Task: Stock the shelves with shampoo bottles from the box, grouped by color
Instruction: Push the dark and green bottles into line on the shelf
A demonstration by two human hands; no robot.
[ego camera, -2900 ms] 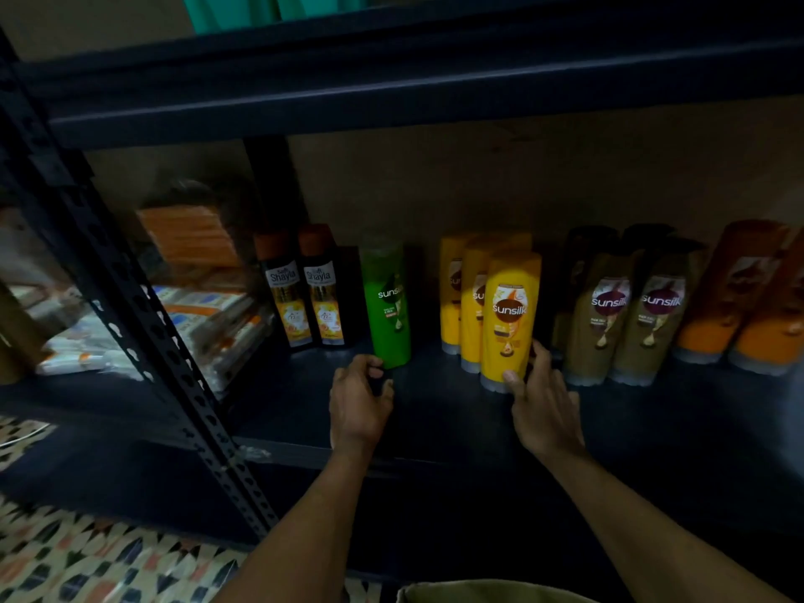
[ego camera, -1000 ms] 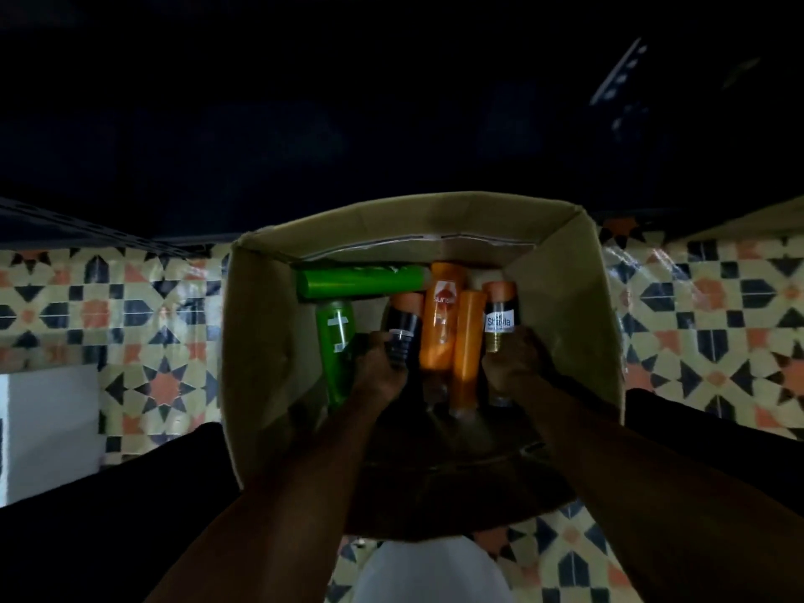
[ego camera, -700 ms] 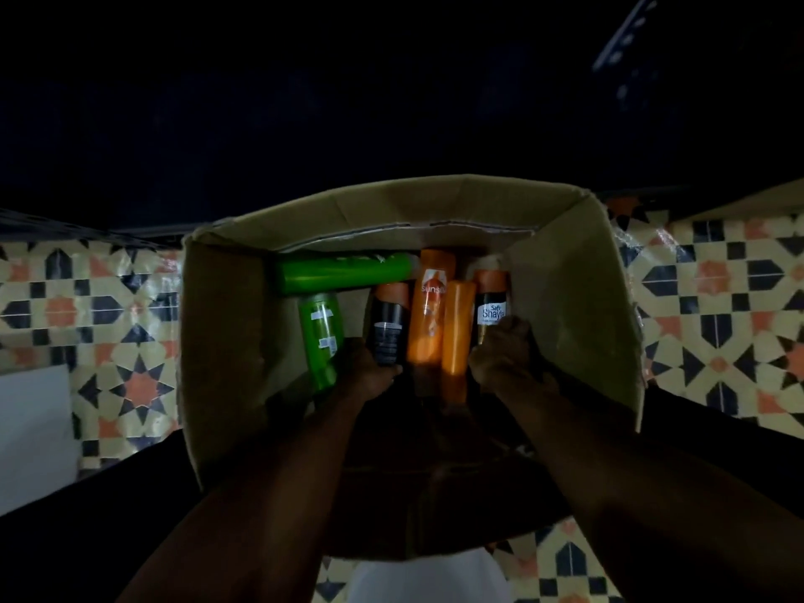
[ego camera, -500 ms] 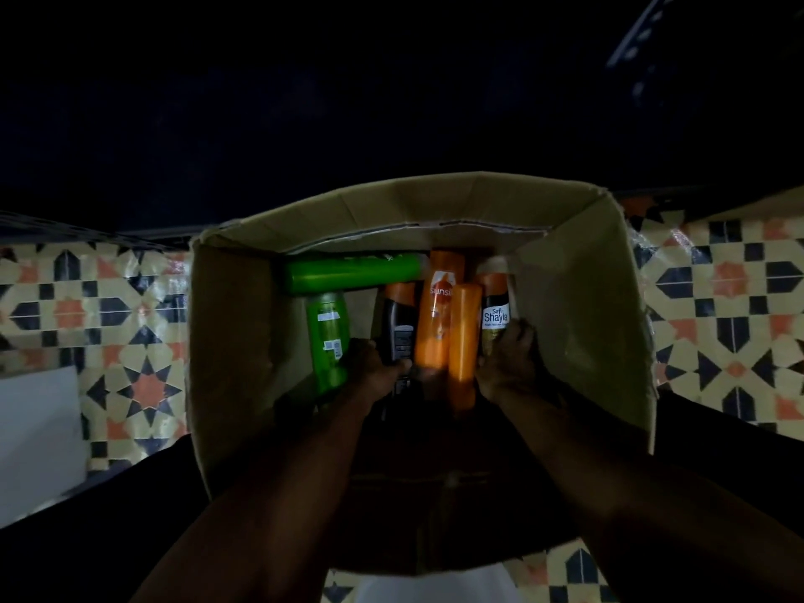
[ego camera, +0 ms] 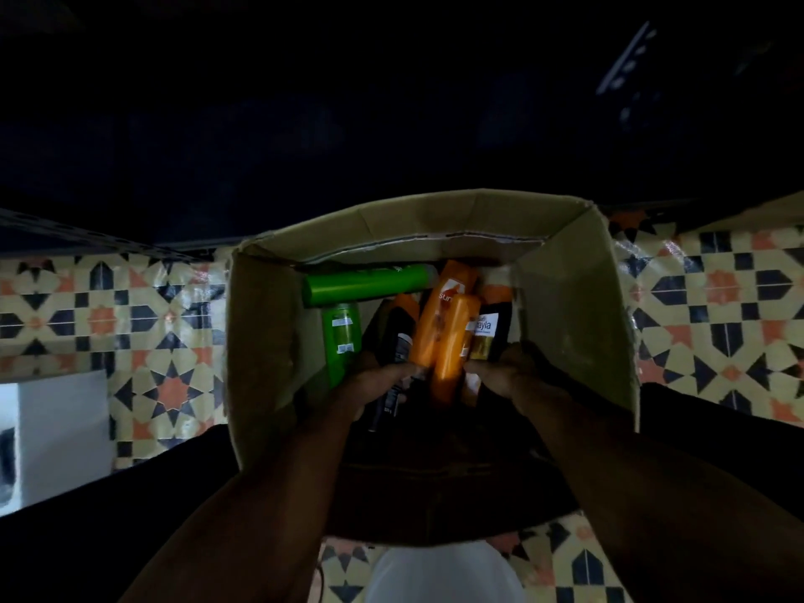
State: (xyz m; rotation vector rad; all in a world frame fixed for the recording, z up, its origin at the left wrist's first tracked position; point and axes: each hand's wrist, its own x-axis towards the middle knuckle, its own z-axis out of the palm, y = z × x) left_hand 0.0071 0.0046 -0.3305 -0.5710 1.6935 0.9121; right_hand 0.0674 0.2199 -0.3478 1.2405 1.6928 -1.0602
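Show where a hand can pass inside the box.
Free: the strip between the cardboard box's left wall and the labelled green bottle. Crowded: the middle; left hand grips a black bottle, right hand the Shayla bottle, orange bottles between.

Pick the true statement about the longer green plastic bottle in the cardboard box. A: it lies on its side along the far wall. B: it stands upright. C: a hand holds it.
A: the longer green plastic bottle lies sideways along the far wall of the cardboard box.

a floor of patterned tiles in cream, orange and black carries an open cardboard box; a white boxy object sits on it at the far left.
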